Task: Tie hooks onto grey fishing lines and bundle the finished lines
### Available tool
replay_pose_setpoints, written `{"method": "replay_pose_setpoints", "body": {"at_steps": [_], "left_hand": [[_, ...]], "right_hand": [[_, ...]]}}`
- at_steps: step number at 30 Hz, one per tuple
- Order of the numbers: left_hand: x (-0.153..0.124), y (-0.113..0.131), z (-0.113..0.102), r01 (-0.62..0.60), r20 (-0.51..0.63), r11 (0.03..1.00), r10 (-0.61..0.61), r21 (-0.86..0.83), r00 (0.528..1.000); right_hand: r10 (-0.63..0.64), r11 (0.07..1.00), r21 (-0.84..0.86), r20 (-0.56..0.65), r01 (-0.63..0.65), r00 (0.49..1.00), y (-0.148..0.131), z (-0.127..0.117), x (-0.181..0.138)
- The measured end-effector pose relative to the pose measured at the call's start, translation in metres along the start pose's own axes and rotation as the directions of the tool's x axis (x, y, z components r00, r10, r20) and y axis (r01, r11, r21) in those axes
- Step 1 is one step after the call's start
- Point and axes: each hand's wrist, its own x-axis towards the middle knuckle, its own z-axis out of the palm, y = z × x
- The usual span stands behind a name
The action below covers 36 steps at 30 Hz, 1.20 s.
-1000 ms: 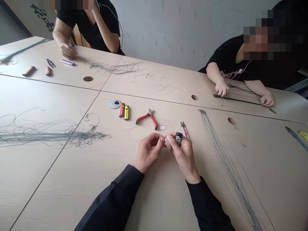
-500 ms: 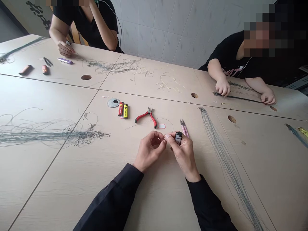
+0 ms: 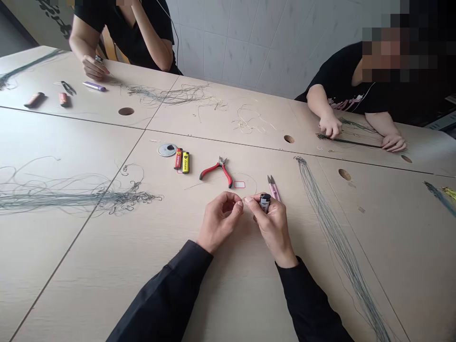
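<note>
Our left hand (image 3: 221, 217) pinches what looks like a fine thread (image 3: 243, 202), while our right hand (image 3: 274, 231) grips a black lighter (image 3: 264, 203) above the counter (image 3: 228, 304) (pink snips (image 3: 273, 191) lie just beyond).

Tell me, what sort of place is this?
Probably a small workshop for handwork: a long table holds bundles of thin dark line, with red-handled pliers and a yellow lighter set out among them.
</note>
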Motion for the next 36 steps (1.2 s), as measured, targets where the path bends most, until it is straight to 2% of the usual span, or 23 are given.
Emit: {"method": "replay_pose_setpoints", "body": {"at_steps": [14, 22, 30, 36], "left_hand": [[-0.0007, -0.0051, 0.0001, -0.127, -0.069, 0.962, 0.147, 0.241, 0.987], [-0.0009, -0.0031, 0.0, -0.163, -0.073, 0.954, 0.187, 0.254, 0.98], [-0.0013, -0.0014, 0.0012, -0.112, -0.073, 0.973, 0.129, 0.202, 0.989], [-0.001, -0.0025, 0.0002, -0.123, -0.071, 0.97, 0.141, 0.208, 0.987]], "right_hand": [[-0.045, 0.993, -0.111, -0.007, 0.044, 0.999, -0.0031, 0.0008, -0.0017], [-0.057, 0.992, -0.114, -0.005, 0.056, 0.998, -0.0032, 0.0019, -0.0028], [-0.064, 0.987, -0.148, -0.043, 0.057, 0.997, -0.0033, 0.0001, -0.002], [-0.06, 0.99, -0.13, -0.017, 0.057, 0.998, -0.0026, 0.001, -0.0033]]}}
